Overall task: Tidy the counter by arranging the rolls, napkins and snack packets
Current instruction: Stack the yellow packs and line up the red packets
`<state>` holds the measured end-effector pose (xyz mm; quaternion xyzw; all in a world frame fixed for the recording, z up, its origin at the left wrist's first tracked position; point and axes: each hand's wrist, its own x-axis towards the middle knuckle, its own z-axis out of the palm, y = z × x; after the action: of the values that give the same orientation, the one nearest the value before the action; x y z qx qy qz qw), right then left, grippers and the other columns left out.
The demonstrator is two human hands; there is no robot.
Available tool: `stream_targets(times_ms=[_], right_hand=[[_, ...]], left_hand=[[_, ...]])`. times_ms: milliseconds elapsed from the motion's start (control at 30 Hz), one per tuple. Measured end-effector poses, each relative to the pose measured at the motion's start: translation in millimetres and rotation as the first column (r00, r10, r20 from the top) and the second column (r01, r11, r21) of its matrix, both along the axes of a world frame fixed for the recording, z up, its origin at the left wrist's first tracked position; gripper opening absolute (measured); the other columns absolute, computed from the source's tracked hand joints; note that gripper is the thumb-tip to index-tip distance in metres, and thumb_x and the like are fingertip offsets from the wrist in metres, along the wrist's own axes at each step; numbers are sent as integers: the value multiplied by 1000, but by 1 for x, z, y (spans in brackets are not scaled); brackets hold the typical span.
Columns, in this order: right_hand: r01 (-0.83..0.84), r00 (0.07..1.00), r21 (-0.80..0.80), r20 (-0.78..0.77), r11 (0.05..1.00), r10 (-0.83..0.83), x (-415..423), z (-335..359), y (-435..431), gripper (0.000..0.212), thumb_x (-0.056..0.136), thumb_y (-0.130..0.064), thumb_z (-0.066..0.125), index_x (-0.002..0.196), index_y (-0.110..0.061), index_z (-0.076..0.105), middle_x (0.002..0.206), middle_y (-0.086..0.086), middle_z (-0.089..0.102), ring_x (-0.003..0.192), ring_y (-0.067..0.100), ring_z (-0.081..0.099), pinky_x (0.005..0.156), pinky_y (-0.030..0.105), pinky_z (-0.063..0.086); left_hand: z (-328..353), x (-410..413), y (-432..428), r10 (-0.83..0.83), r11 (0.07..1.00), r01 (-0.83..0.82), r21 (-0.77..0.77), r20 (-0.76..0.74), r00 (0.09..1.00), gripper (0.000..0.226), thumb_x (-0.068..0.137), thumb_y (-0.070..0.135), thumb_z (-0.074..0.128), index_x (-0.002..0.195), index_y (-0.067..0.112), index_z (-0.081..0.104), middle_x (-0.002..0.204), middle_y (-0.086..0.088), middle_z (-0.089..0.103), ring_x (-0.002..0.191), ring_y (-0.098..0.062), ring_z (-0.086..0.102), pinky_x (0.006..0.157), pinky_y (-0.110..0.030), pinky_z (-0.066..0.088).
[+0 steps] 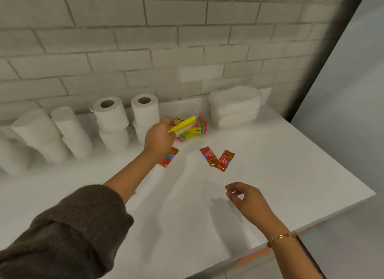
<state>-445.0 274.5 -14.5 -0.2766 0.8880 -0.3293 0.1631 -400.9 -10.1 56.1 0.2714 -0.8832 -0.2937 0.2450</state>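
Note:
My left hand (159, 136) reaches to the back of the white counter (291, 164) and grips a yellow snack packet (184, 123) just above a small pile of yellow, rainbow-edged packets (197, 131). Three red packets lie on the counter: one (169, 157) partly under my left wrist, two (207, 155) (224, 160) overlapping to the right. My right hand (246, 197) hovers low over the front of the counter, fingers loosely curled and apart, holding nothing. White paper rolls (110, 122) (145, 110) stand stacked against the wall. A stack of wrapped napkins (234, 106) sits at the back right.
More white rolls (41, 133) line the back left along the brick wall (145, 50). The counter's right edge (336, 214) drops off near a dark vertical frame (324, 54).

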Motion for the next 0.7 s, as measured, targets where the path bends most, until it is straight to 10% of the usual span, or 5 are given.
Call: stream_targets(times_ms=[367, 700], right_hand=[[19, 1000, 77, -16, 997, -18, -112, -1, 4, 19, 90, -28, 56, 106, -33, 65, 102, -21, 61, 92, 0, 56, 80, 12, 42], [-46, 998, 97, 43, 994, 42, -138, -32, -9, 20, 90, -27, 56, 107, -31, 65, 114, -13, 64, 97, 1, 55, 88, 15, 41]], left_hand=[[-42, -162, -45, 82, 953, -38, -300, 134, 988, 34, 87, 9, 49, 118, 23, 58, 101, -11, 69, 87, -33, 63, 64, -30, 43], [-96, -165, -38, -16, 958, 109, -267, 328, 944, 48, 77, 13, 57, 125, 16, 54, 135, -11, 53, 135, -32, 36, 117, -45, 14]])
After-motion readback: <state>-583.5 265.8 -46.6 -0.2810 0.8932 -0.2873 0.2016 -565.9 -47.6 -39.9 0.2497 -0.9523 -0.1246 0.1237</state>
